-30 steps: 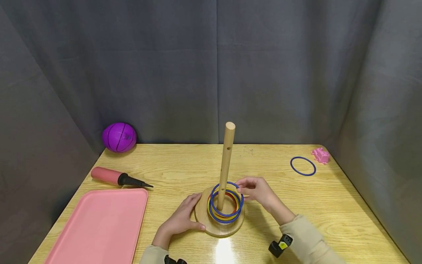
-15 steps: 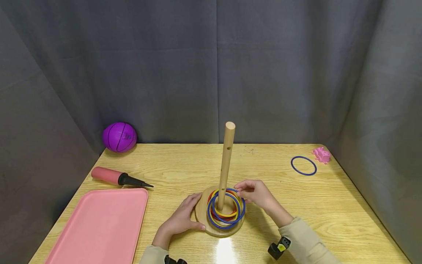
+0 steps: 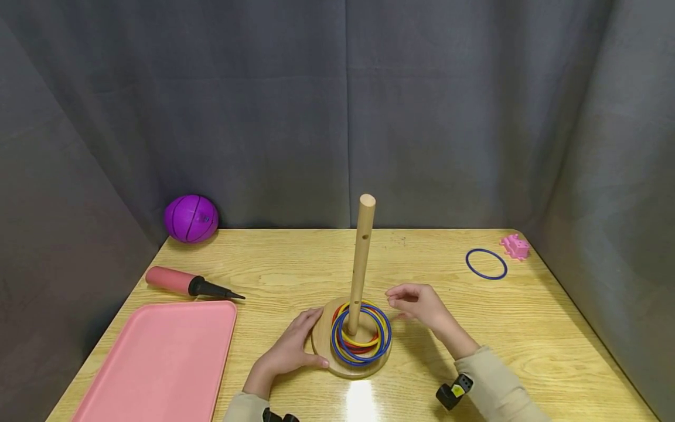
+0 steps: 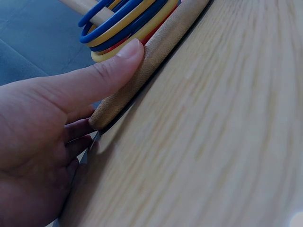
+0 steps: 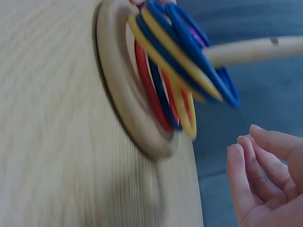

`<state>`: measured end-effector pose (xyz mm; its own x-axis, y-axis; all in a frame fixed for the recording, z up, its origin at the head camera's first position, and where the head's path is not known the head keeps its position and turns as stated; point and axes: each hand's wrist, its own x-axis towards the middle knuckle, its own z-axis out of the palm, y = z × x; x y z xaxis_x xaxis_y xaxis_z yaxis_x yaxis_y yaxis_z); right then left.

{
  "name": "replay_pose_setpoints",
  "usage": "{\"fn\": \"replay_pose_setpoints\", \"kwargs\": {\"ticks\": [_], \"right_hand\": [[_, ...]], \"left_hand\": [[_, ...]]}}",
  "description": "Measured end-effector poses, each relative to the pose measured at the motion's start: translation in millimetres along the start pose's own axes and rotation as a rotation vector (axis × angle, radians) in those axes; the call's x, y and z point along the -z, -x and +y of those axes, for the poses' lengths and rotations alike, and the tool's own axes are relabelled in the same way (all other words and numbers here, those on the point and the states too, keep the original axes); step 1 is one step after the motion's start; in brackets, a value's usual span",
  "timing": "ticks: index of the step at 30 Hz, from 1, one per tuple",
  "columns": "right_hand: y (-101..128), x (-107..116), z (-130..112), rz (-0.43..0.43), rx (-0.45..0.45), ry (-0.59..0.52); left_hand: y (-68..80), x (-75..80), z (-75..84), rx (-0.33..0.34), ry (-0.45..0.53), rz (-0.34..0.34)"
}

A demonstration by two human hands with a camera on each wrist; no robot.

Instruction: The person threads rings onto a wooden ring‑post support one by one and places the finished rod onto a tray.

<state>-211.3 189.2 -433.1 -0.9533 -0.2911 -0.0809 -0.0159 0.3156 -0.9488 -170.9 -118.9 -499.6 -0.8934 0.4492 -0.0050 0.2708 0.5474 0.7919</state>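
Note:
A wooden ring-toss stand (image 3: 360, 264) with a tall peg and round base (image 3: 345, 370) stands upright at the middle of the table. Blue, yellow and red rings (image 3: 388, 337) lie loosely stacked round the foot of its peg, some tilted. My left hand (image 3: 293, 346) grips the left side of the base; in the left wrist view its thumb (image 4: 111, 71) lies along the rim and the fingers reach round behind. Just right of the rings hovers my right hand (image 3: 419, 306), fingers loosely bent, holding nothing; the right wrist view shows a gap between its fingertips (image 5: 255, 130) and the rings.
A single blue ring (image 3: 466, 262) lies at the back right beside a pink plastic toy (image 3: 515, 247). On the left are a pink tray (image 3: 158, 357), a red and black hand pump (image 3: 176, 281) and a purple ball (image 3: 191, 219). Grey curtains (image 3: 263, 117) enclose the table.
My right hand has let go of the top blue ring, which dropped onto the stack round the peg, and has drawn back slightly to the right. The left hand has stayed on the base.

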Motion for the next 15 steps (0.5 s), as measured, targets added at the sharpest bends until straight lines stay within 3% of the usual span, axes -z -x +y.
{"fn": "replay_pose_setpoints", "kwargs": {"ticks": [8, 15], "right_hand": [[-7.4, 39.1, 19.8, 0.092, -0.051, 0.028], [-12.9, 75.6, 36.3, 0.170, -0.049, 0.122]], "left_hand": [[-0.2, -0.6, 0.0, 0.000, -0.003, 0.005], [0.1, 0.1, 0.8, -0.004, -0.002, 0.003]]}}
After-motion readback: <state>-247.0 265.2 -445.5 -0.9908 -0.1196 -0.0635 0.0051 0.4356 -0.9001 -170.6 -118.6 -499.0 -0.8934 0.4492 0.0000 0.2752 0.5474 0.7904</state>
